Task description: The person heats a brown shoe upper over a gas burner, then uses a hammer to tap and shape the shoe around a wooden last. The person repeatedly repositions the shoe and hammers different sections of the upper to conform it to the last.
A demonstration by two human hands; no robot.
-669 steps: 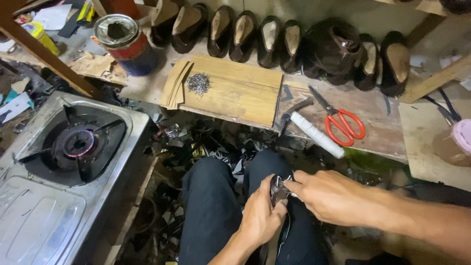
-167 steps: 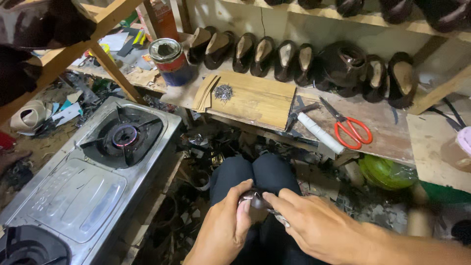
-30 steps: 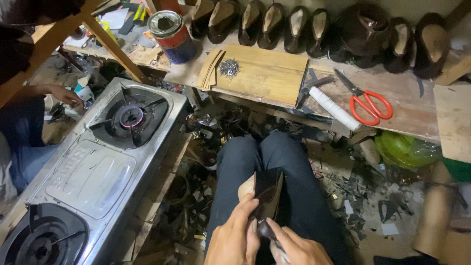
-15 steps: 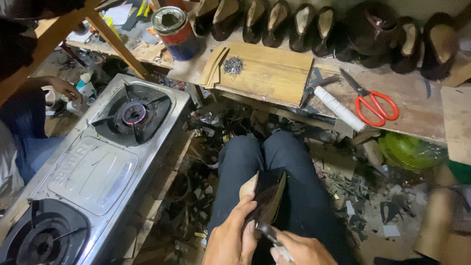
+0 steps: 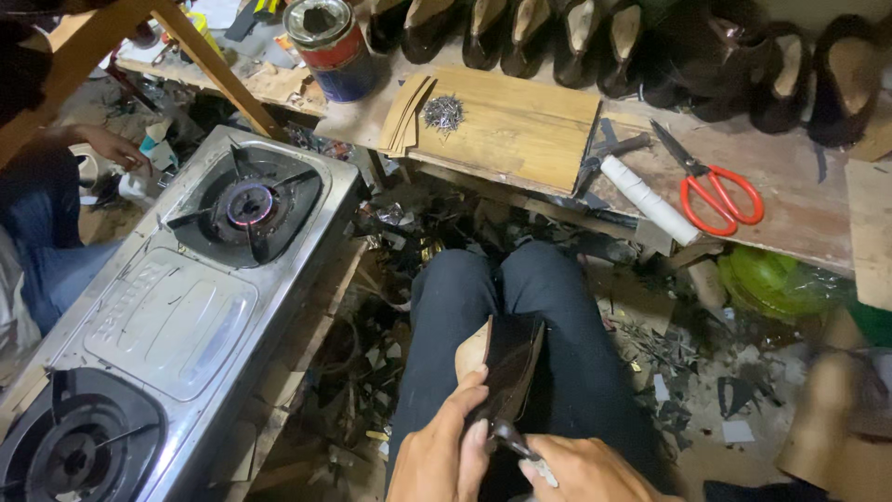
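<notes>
Looking down from the wearer's head, two bare hands meet at the bottom edge over a lap in dark trousers (image 5: pixel 520 316). The left hand (image 5: pixel 441 455) is wrapped around the lower end of a dark leather shoe piece (image 5: pixel 506 367) with a tan inner side, holding it upright against the knees. The right hand (image 5: pixel 581 469) is closed on a small metal tool (image 5: pixel 511 439), whose tip touches the bottom of the leather piece.

Left of the legs stands a steel two-burner gas stove (image 5: pixel 177 316), its far burner (image 5: pixel 251 204) glowing faintly. Dark scraps and offcuts (image 5: pixel 669 353) litter the floor around the feet, and a green bundle (image 5: pixel 771 279) lies under the bench to the right.

Beyond the knees runs a low wooden bench (image 5: pixel 799 218). On it sit a pale wooden board (image 5: pixel 520 130) carrying a small heap of nails (image 5: pixel 443 112), a white roll (image 5: pixel 650 197), a dark hammer (image 5: pixel 609 153), and red-handled scissors (image 5: pixel 711 186). A red and blue tin can (image 5: pixel 330 46) stands at the bench's left end. Farthest back, a row of dark shoes (image 5: pixel 576 33) lines the wall.

At the far left, another person's hand (image 5: pixel 111 147) reaches over clutter.
</notes>
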